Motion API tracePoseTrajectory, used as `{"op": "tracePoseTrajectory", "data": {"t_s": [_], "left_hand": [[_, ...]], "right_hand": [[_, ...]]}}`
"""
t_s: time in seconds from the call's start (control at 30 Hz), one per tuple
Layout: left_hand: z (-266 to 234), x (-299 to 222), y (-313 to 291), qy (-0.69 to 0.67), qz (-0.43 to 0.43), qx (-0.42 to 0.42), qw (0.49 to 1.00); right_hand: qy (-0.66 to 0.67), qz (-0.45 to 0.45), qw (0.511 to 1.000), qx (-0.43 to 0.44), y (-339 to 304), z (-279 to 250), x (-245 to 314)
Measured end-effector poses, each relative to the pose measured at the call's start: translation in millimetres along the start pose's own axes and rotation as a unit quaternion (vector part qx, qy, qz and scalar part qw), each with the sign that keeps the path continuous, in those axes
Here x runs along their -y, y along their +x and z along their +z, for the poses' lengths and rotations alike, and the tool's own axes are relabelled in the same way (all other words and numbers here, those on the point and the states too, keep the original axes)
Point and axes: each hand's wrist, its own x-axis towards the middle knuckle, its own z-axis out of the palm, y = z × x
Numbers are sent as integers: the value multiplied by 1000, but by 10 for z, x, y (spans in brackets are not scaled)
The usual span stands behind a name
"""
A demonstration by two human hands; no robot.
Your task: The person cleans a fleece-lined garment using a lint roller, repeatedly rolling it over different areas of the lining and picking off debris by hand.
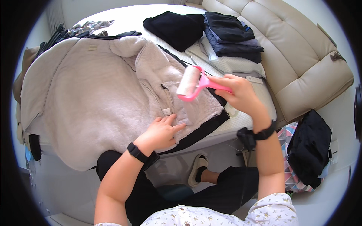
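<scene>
A coat (94, 101) with a pale fleecy lining lies spread on the bed, its lining facing up and its black outer side showing along the right edge. My left hand (160, 131) rests on the lining near the coat's lower right part, fingers spread and holding nothing. In my right hand (239, 92) is a lint roller (189, 81) with a pink handle and frame and a white roll. The roller appears raised above the right side of the lining, its roll pointing left. Both wrists wear black straps.
Folded dark clothes (232, 37) and a black garment (175, 28) lie at the far side of the bed. A beige padded headboard (279, 45) stands on the right. Beside it are a white remote (254, 79) and a black garment (311, 147) on a patterned bag. More clothes (60, 39) are heaped far left.
</scene>
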Motion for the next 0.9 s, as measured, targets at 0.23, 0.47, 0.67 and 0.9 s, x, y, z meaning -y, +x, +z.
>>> {"op": "tracePoseTrajectory", "data": {"t_s": [0.23, 0.47, 0.67, 0.9], "left_hand": [[7, 39, 31, -11, 1, 29, 1000], [-11, 43, 4, -13, 3, 50, 999], [-6, 33, 4, -14, 11, 46, 999], [5, 21, -5, -27, 11, 41, 999]], "right_hand": [[26, 71, 988, -136, 279, 191, 66], [-18, -25, 995, 99, 300, 405, 48], [21, -7, 999, 40, 361, 1010, 151], [140, 102, 977, 121, -239, 705, -561]]}}
